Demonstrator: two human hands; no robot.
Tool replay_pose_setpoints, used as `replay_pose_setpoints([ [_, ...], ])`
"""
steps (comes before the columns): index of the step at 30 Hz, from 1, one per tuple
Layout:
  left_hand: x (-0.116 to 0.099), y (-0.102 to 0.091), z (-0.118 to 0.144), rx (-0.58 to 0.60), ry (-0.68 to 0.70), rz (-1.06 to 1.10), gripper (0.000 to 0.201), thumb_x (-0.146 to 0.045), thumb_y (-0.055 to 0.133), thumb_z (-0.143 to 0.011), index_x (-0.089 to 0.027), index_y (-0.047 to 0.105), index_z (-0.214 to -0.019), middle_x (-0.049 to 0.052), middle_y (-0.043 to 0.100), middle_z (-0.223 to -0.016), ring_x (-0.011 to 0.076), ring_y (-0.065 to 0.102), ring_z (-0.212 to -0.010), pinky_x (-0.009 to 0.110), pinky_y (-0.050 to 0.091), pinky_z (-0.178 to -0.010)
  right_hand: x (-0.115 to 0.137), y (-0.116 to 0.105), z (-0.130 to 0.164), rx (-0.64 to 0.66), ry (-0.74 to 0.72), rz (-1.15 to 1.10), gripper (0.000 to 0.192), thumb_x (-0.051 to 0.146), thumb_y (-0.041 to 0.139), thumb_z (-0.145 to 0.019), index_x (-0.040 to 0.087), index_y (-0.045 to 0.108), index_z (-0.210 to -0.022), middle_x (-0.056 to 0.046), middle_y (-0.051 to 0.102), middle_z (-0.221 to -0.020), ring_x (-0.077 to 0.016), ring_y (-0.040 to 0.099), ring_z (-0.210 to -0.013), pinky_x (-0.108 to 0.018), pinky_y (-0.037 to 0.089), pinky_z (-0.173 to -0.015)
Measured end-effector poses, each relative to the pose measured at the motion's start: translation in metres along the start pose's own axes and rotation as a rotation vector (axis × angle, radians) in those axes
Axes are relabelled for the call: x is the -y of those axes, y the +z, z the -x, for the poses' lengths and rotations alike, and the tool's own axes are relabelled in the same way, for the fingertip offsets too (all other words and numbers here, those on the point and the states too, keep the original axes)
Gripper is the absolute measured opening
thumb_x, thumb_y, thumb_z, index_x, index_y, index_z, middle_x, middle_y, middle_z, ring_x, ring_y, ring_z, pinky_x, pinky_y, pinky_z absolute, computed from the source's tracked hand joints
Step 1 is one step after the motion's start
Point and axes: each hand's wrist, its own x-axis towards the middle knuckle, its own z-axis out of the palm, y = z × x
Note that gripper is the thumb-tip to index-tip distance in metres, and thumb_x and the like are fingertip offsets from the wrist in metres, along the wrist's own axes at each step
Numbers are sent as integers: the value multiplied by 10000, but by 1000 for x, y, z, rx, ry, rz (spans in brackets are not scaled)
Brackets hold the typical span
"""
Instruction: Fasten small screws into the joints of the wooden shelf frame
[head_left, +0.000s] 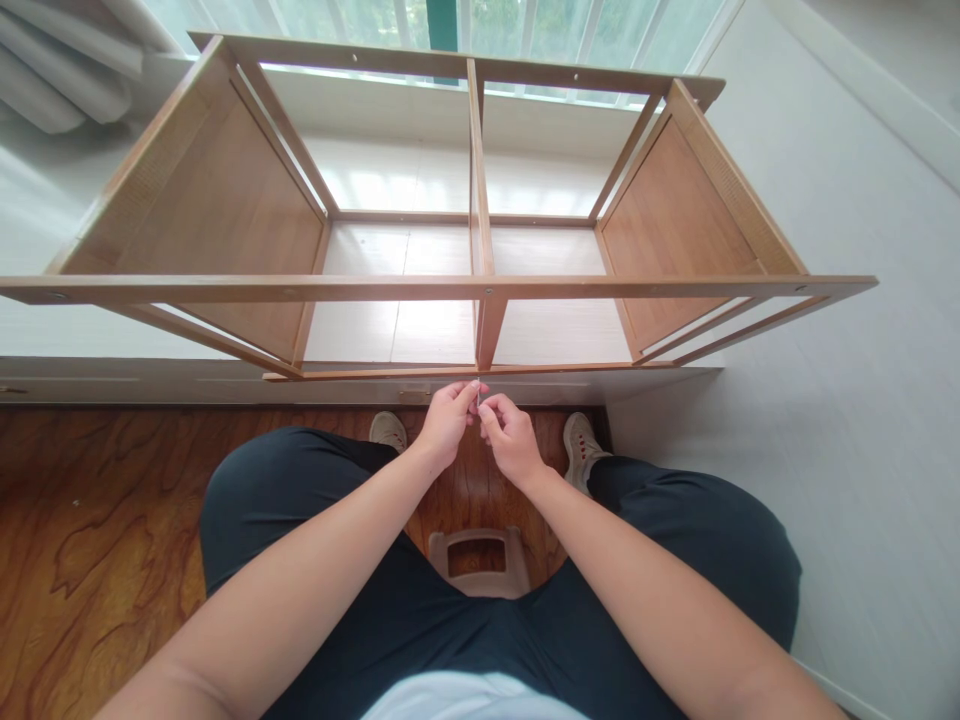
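A wooden furniture frame [420, 290] with a middle divider [480, 180] and two side panels rests on the white ledge in front of me. Just below its lower front rail [375, 373], near the foot of the divider, my two hands meet. My left hand [448, 420] is closed, its thumb and fingers pinching a small thin metal piece [478, 394] that looks like a screw or a key; its exact kind is too small to tell. My right hand [510, 435] is closed too, fingertips pinched against the same piece from the right.
A white ledge [360, 330] lies under the frame, with a window [525, 30] behind and a grey curtain [67, 60] at upper left. A white wall [840, 400] stands close on the right. Between my legs, a stool [517, 565] shows above the wooden floor [97, 540].
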Motion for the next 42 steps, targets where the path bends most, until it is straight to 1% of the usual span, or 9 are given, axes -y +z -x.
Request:
replay_pose_setpoints([
  [4,-1,0,0,18,8,27,369,-466,798,-733,-119,705,-819,-33,494,-606,78,465,-550,198,342,-501,-4,3,0,12,48,-98,273,454,475,-993,234,580,-871,31,553,-625,-135,507,-545,-242,424,-536],
  [7,-3,2,1,15,9,26,363,-452,803,-733,-117,694,-818,-38,488,-592,75,467,-531,191,339,-479,-7,6,-2,35,146,-212,297,484,481,-976,224,572,-864,34,552,-622,-118,502,-510,-218,380,-453],
  [11,-5,2,2,4,-12,-5,357,-449,797,-737,-122,678,-816,-45,488,-580,68,437,-471,198,334,-438,-12,9,-8,122,282,-332,326,526,517,-929,215,546,-838,35,561,-606,-105,490,-459,-201,332,-369],
  [15,-7,3,5,16,-5,-12,326,-416,807,-732,-137,640,-759,-42,499,-581,64,440,-455,200,333,-431,-15,10,-10,150,314,-371,328,532,519,-920,213,540,-851,34,569,-599,-104,489,-443,-199,331,-350],
  [19,-6,3,5,41,-12,-21,322,-437,779,-757,-143,650,-770,-43,496,-573,76,430,-431,221,318,-413,-14,9,-8,119,272,-343,355,549,486,-949,212,549,-855,30,565,-609,-105,491,-456,-203,337,-366],
  [23,-4,3,3,19,22,-53,329,-441,763,-769,-119,708,-813,-25,517,-598,83,457,-513,212,339,-471,-11,7,-6,51,210,-267,387,560,458,-974,209,559,-845,25,557,-614,-112,499,-485,-215,362,-412],
  [30,-1,0,1,6,23,-62,335,-448,747,-760,-120,728,-827,-19,522,-633,88,440,-579,213,331,-524,-5,1,-2,-18,52,-71,341,527,524,-967,221,562,-820,30,564,-634,-132,519,-559,-250,439,-566],
  [37,-5,2,3,20,5,-33,371,-476,769,-723,-126,730,-839,-31,493,-659,100,464,-603,233,359,-552,2,-1,0,-43,-72,166,287,454,544,-958,222,552,-790,29,577,-653,-140,517,-585,-261,396,-618],
  [42,-4,0,0,41,4,-8,358,-470,774,-728,-130,733,-829,-30,491,-650,94,443,-594,228,355,-549,5,-2,1,-59,-87,227,267,432,544,-950,221,566,-788,30,583,-653,-140,519,-582,-259,379,-614],
])
